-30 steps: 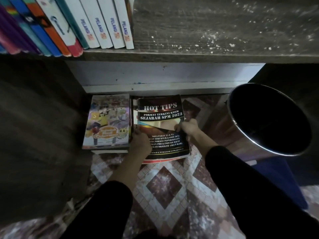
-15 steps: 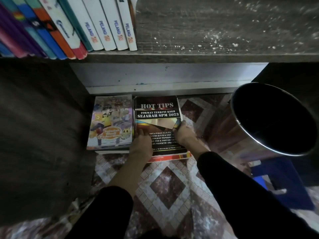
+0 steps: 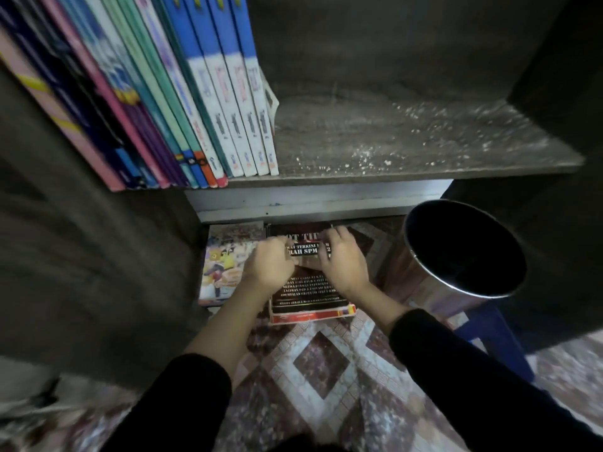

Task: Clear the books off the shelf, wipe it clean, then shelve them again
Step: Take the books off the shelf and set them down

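A black "HOT TIPS" book lies flat on top of a small stack on the patterned floor, under the shelf. My left hand rests on the left half of its cover with bent fingers. My right hand lies on the upper right of the cover, fingers spread and flat. A colourful cartoon-cover book lies just to the left of it. Above, the dusty grey shelf board is bare on its right side and speckled with white crumbs. Several upright books lean at its left end.
A round metal bin with a dark inside stands right of the black book, on a blue stool. A dark cabinet side walls in the left. Patterned floor covering lies between my arms.
Both hands slid from the black book's edges up onto its cover. The book now lies squared on its stack. The view has tilted up and shows more of the shelf.
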Motion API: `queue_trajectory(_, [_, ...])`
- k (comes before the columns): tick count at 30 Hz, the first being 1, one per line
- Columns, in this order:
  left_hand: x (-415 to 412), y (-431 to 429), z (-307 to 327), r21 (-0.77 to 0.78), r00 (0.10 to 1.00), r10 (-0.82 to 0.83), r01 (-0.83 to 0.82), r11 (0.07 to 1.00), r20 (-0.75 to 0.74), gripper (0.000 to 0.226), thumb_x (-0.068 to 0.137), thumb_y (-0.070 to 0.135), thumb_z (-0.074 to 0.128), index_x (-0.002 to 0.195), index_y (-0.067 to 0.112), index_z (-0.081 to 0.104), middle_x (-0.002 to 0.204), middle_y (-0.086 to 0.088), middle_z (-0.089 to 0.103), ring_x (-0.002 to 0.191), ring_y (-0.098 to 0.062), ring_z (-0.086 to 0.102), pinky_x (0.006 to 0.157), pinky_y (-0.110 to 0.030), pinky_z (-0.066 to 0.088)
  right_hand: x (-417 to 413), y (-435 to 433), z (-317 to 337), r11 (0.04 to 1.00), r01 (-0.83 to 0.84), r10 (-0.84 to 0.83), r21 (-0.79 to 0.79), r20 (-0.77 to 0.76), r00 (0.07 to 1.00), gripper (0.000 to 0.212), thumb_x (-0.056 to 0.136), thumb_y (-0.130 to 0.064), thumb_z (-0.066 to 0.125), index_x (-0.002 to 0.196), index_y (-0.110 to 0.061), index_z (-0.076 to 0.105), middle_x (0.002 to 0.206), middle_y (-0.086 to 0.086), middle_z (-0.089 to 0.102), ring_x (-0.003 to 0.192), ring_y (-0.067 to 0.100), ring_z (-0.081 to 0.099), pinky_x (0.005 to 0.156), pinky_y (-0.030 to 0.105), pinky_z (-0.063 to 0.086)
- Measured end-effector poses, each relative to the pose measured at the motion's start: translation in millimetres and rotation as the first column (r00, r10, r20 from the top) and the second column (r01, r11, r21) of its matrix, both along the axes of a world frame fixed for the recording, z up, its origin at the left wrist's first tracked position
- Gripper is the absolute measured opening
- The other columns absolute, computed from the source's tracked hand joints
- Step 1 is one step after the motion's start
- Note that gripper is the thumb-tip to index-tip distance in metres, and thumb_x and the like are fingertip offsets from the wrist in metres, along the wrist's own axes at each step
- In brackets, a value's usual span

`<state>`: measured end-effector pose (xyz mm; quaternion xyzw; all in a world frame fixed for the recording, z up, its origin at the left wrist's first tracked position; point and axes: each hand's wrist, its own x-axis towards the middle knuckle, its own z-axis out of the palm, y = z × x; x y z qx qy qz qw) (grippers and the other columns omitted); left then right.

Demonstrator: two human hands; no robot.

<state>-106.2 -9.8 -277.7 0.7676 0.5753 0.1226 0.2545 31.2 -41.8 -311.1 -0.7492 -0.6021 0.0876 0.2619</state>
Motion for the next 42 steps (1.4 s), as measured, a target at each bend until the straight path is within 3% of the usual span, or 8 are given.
queue_trajectory(5, [-18.1, -22.2, 51.5, 0.140, 1.000, -0.016, 0.013, 0.990, 0.023, 0.034, 0.092, 0.010, 0.046, 0.120, 0.018, 0.062, 0.116, -0.006, 0.066, 0.103, -0.021, 0.062, 0.088, -0.030, 0.047, -18.0, -15.0, 48.0, 0.981, -0.005, 0.021, 0.193, -0.080, 0.997, 0.020, 0.093, -0.011, 0.050, 0.107, -0.002, 0.061, 0.108, 0.013, 0.058, 0.103, 0.028, 0.055, 0.088, 0.041, 0.045])
queue_trajectory(12, [-48.1, -46.0, 131.7, 0.364, 0.999, -0.015, -0.002, 0.931, 0.044, 0.031, 0.094, 0.014, 0.047, 0.122, 0.019, 0.059, 0.123, 0.000, 0.060, 0.108, -0.018, 0.058, 0.091, -0.031, 0.048, -39.6, -22.7, 130.6, 0.931, -0.077, 0.120, 0.357, -0.099, 0.988, 0.017, 0.096, -0.013, 0.048, 0.105, -0.004, 0.060, 0.106, 0.007, 0.057, 0.099, 0.020, 0.053, 0.086, 0.034, 0.045])
queue_trajectory(16, [-62.4, -48.8, 173.6, 0.578, 0.996, -0.028, -0.028, 0.816, 0.087, 0.032, 0.095, 0.016, 0.047, 0.125, 0.018, 0.057, 0.125, 0.002, 0.059, 0.112, -0.012, 0.056, 0.092, -0.025, 0.044, -53.9, -21.3, 179.6, 0.888, -0.063, 0.159, 0.455, -0.176, 0.971, 0.022, 0.097, -0.016, 0.050, 0.114, -0.005, 0.056, 0.112, 0.006, 0.056, 0.102, 0.018, 0.054, 0.088, 0.027, 0.042])
queue_trajectory(21, [-76.6, -37.2, 221.2, 0.742, 0.993, -0.009, -0.084, 0.665, 0.120, 0.036, 0.089, 0.015, 0.055, 0.125, 0.014, 0.054, 0.130, -0.001, 0.051, 0.123, -0.016, 0.045, 0.106, -0.033, 0.033, -67.8, -11.0, 227.6, 0.894, -0.057, 0.190, 0.445, -0.261, 0.947, 0.044, 0.096, -0.024, 0.053, 0.135, -0.010, 0.039, 0.134, 0.008, 0.046, 0.116, 0.019, 0.049, 0.101, 0.039, 0.041])
queue_trajectory(26, [-86.0, -24.1, 257.7, 0.791, 0.997, 0.055, -0.073, 0.607, 0.050, 0.052, 0.082, 0.017, 0.061, 0.132, 0.015, 0.046, 0.140, -0.004, 0.041, 0.134, -0.020, 0.034, 0.115, -0.039, 0.024, -74.6, 1.3, 263.1, 0.922, -0.101, 0.215, 0.375, -0.277, 0.936, 0.065, 0.096, -0.027, 0.053, 0.149, -0.015, 0.018, 0.152, 0.010, 0.031, 0.134, 0.027, 0.038, 0.106, 0.040, 0.032])
queue_trajectory(31, [-86.9, -14.1, 282.3, 0.756, 0.989, 0.151, -0.093, 0.648, -0.007, 0.074, 0.085, 0.019, 0.059, 0.148, 0.016, 0.021, 0.158, -0.002, 0.012, 0.146, -0.023, 0.003, 0.117, -0.044, 0.004, -74.8, 21.6, 278.0, 0.953, -0.117, 0.186, 0.278, -0.238, 0.953, 0.071, 0.096, -0.036, 0.052, 0.150, -0.006, 0.017, 0.153, 0.015, 0.030, 0.138, 0.029, 0.034, 0.108, 0.038, 0.031])
queue_trajectory(38, [-80.9, -1.2, 297.7, 0.674, 0.964, 0.244, -0.110, 0.731, -0.108, 0.083, 0.089, 0.029, 0.056, 0.152, 0.025, 0.002, 0.159, 0.004, -0.008, 0.145, -0.027, -0.015, 0.114, -0.055, 0.001, -80.5, 44.5, 281.8, 0.937, -0.161, 0.238, 0.311, -0.226, 0.945, 0.056, 0.094, -0.040, 0.053, 0.139, -0.013, 0.033, 0.129, 0.009, 0.057, 0.117, 0.030, 0.055, 0.094, 0.040, 0.045])
queue_trajectory(42, [-73.5, 3.0, 293.9, 0.724, 0.927, 0.329, -0.102, 0.682, -0.179, 0.075, 0.092, 0.030, 0.045, 0.150, 0.033, -0.002, 0.159, 0.002, -0.013, 0.142, -0.032, -0.021, 0.107, -0.064, -0.009, -82.3, 52.9, 277.7, 0.917, -0.158, 0.238, 0.366, -0.186, 0.953, 0.046, 0.097, -0.040, 0.047, 0.134, -0.016, 0.035, 0.123, 0.009, 0.060, 0.108, 0.032, 0.059, 0.089, 0.045, 0.048])
